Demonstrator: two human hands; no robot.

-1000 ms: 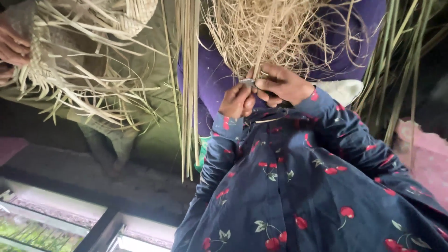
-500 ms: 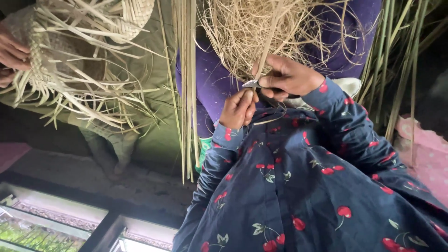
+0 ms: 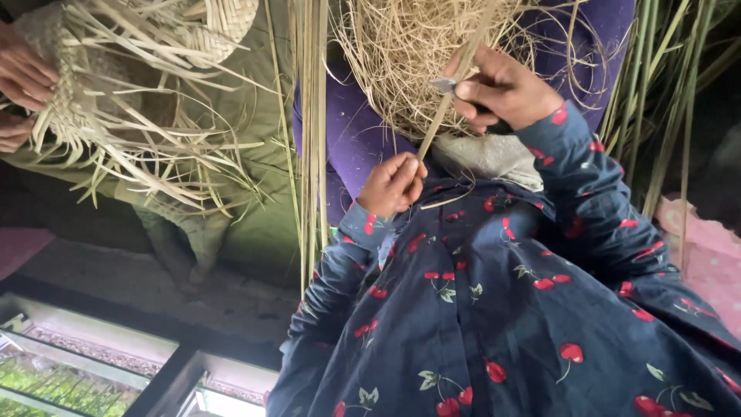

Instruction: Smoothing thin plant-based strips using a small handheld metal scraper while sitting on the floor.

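We see rough grey ground and glass panes below, green stalks (image 3: 664, 116) behind. Our left hand (image 3: 394, 184) pinches the low end of a flat, pale reed strip (image 3: 451, 100); our right hand (image 3: 502, 89) grips what may be a small blade (image 3: 444, 83) against it. Tangled dry fibre (image 3: 401, 54) hangs behind. Another person's hands (image 3: 23, 77) hold a woven basket (image 3: 85, 93).

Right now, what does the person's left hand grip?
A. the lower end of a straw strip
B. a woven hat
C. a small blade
A: the left hand is closed on the lower end of the straw strip, which runs up to the right hand.
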